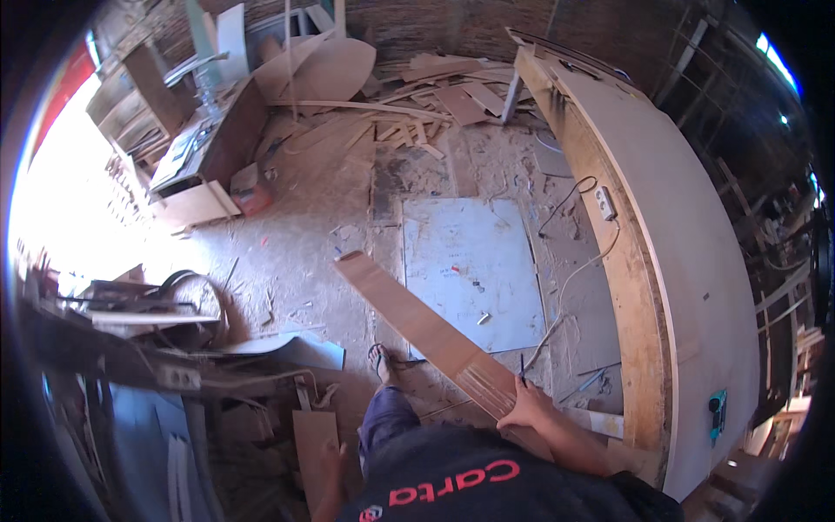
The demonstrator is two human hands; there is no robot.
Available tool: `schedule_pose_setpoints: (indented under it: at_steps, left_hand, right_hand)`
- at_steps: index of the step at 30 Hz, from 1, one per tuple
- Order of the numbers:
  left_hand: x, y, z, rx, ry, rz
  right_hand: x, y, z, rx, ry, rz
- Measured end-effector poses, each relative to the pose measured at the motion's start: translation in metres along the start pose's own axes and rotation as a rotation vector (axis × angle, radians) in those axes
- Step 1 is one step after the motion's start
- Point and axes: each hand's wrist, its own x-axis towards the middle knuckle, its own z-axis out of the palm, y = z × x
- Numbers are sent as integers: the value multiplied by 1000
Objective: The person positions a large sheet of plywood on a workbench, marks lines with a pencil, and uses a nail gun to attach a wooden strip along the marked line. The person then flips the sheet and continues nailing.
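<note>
brown board [419, 323] slants leftward, gripped by right hand [531, 408].

Heaped wood offcuts [461, 103], a dusty, littered floor [322, 178] and a long wooden desk [687, 226] mark this as a woodworking workshop.

The pale-topped surface [687, 261] runs from one o'clock to between four and five, a teal tool [717, 416] lying on it at four. The dusty floor [317, 187] bears a bluish-white sheet [470, 239] near the dial's centre, dotted with small scraps [484, 318], and heaped wood offcuts [461, 103] towards twelve.
</note>
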Motion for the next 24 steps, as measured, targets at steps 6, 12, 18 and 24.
schedule_pose_setpoints:
  at_steps: [6,12,18,24]
  left_hand:
    - [188,290,-119,84,217,853]
    - [322,566,-190,207,-12,1247]
    - [428,701,-170,280,-134,1278]
    - [492,800,-162,332,-95,1133]
  right_hand:
    - [33,-53,-93,-78,99,-52]
    - [75,-75,-203,-187,603,-212]
    - [181,-59,-338,-236,710,-292]
    - [297,-38,-507,-201,548,-346]
